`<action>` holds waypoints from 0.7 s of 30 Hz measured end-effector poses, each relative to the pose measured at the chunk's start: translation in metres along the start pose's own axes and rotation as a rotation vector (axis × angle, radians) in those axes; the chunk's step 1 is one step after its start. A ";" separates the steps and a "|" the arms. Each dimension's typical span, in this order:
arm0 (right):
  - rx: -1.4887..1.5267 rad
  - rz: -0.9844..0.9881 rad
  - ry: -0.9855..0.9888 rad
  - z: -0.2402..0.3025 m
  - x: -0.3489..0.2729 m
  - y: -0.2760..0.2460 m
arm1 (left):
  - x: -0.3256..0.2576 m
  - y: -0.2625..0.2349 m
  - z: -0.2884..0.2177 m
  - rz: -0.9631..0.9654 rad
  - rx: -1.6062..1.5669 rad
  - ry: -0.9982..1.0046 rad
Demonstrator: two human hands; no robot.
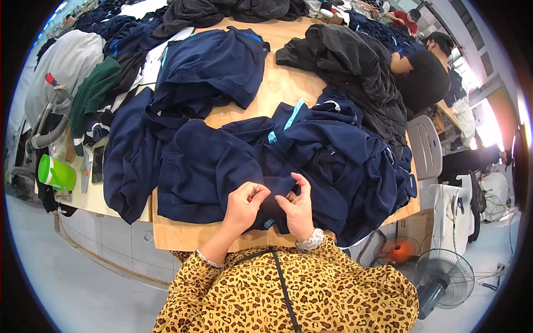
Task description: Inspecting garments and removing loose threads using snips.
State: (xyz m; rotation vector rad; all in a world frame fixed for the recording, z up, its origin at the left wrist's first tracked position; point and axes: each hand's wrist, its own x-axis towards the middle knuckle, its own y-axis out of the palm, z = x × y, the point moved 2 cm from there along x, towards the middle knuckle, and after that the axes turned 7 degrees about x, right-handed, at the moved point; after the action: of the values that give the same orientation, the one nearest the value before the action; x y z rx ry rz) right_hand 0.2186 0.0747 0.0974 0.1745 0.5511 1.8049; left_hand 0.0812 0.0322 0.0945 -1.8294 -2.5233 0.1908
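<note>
Near the table's front edge lies a navy garment (208, 166), spread in soft folds. Over its front part, my left hand (244, 206) is closed in a pinch, with a tiny reddish spot showing at the fingertips. What those fingers hold is too small to make out. Beside it on the right, my right hand (298, 210) grips a raised fold of the navy cloth between thumb and fingers. The two hands are close together but apart. A light blue strip (286, 122) shows on the navy cloth just beyond them.
More navy clothing (214, 66) lies at the back left, and a dark grey garment pile (347, 61) at the back right. A green container (56, 173) stands at the left. A co-worker (427, 72) leans in at the right, near a grey chair (425, 147) and a fan (444, 277).
</note>
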 end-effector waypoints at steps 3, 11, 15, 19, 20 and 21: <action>-0.232 -0.004 -0.202 0.003 -0.001 0.001 | 0.001 -0.002 -0.003 0.030 0.081 0.018; 0.038 0.051 0.097 -0.007 0.002 -0.012 | 0.002 -0.010 0.013 0.123 0.221 -0.090; 0.104 0.091 0.187 -0.009 0.000 -0.017 | -0.006 -0.001 0.019 0.206 0.080 -0.182; 0.024 0.060 0.136 -0.009 -0.001 -0.018 | -0.007 0.001 0.018 0.170 -0.104 -0.210; -0.009 0.098 0.040 -0.008 -0.001 -0.017 | -0.007 0.000 0.018 0.168 -0.124 -0.229; -0.013 0.087 0.037 -0.008 0.000 -0.017 | -0.007 0.000 0.017 0.164 -0.112 -0.204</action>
State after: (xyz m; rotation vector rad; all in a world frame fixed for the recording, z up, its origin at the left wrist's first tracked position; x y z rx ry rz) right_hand 0.2302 0.0757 0.0824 0.1584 0.5659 1.8988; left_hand 0.0817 0.0242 0.0784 -2.1663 -2.5598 0.2566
